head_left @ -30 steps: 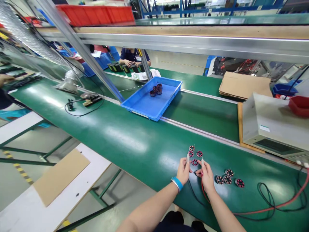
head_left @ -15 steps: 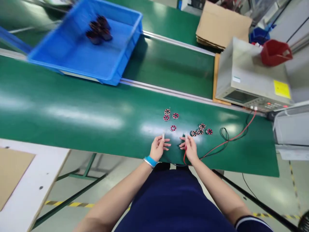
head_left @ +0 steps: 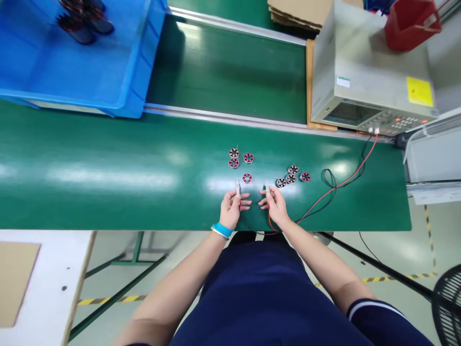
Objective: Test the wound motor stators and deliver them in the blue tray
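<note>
My left hand [head_left: 231,207] is closed around a pale test probe [head_left: 238,186], its tip pointing away from me. In my right hand [head_left: 275,204] is a second test probe [head_left: 267,188], with a red lead [head_left: 271,223] running from it. Just beyond the left probe lies a small round motor stator [head_left: 247,178] with reddish windings, apart from both tips. Farther out sit a few more ring-shaped stators [head_left: 234,163]. To the right of my right hand is another cluster of stators [head_left: 291,179]. Both probes are off the stators.
A bench meter [head_left: 374,81] with a screen stands at the back right, its red and black cables [head_left: 334,187] looping over the green bench [head_left: 108,158]. A blue bin [head_left: 133,72] holding dark wound parts is at the far left. A red box [head_left: 410,26] sits on the meter.
The view has shifted and levelled, so the bin and meter appear higher and farther left. Both hands keep hold of their probes, and the stators stay in the same arrangement.
</note>
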